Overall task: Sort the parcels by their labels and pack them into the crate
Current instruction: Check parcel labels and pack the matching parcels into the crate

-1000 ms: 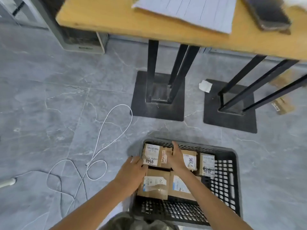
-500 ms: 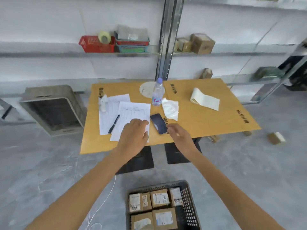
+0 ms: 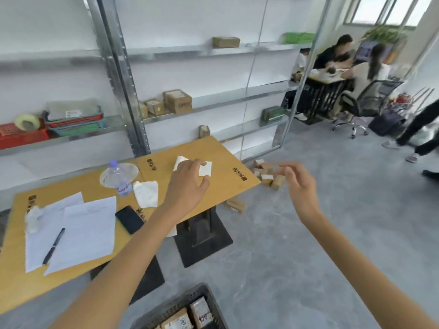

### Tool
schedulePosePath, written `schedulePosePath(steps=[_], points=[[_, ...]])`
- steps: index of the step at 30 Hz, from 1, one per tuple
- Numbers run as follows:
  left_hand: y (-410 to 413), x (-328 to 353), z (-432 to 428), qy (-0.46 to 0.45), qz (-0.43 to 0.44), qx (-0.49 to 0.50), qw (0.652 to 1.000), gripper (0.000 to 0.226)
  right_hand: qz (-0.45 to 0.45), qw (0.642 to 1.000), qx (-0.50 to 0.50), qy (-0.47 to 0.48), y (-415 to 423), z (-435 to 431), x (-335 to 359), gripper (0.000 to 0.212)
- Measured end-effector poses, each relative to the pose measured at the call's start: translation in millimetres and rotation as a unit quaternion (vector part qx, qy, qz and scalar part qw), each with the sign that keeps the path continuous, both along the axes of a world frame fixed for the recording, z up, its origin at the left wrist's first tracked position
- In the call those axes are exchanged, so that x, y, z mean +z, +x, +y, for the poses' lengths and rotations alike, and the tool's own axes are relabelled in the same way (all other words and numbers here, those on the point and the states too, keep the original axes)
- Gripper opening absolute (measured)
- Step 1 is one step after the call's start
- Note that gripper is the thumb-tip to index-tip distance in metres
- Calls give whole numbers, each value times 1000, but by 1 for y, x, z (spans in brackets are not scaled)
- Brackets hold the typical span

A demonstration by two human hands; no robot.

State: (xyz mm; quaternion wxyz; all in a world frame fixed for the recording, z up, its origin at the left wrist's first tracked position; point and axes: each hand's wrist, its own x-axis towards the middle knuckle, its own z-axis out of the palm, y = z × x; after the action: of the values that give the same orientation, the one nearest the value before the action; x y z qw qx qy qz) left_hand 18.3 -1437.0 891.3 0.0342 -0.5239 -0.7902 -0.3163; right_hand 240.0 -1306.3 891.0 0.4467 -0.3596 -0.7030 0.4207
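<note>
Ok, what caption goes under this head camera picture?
Empty left hand over the table, empty right hand in front of loose parcels on the floor.

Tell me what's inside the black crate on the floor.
Inside the crate, near its far rim, a left parcel and a right parcel show, both labelled. The frame's lower edge cuts off the rest, so any others cannot be seen.

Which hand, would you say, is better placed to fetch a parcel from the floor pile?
Likely right: the right hand is empty and nearest the parcel pile; the left hand is over the table.
</note>
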Motion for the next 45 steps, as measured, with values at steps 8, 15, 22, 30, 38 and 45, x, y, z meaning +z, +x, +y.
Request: schedulePosePath(steps=[8,15,22,30,38,45], points=[[146,5,165,12,-39,-40,998,34,19,996,-84,-29,165,144,10,20],[196,7,243,-2,-14,-74,997,33,55,989,-127,-58,237,210,7,18],[188,-6,323,-12,-12,-67,998,33,51,983,-157,-80,255,285,-14,18],[165,-21,460,-33,-56,-82,994,38,36,978,-166,-121,213,418,-16,21],[165,-47,606,-39,-121,-122,984,35,9,973,-173,-151,182,544,-32,20],[185,-79,734,-89,-172,-143,971,34,-9,965,-175,-193,187,662,-58,18]])
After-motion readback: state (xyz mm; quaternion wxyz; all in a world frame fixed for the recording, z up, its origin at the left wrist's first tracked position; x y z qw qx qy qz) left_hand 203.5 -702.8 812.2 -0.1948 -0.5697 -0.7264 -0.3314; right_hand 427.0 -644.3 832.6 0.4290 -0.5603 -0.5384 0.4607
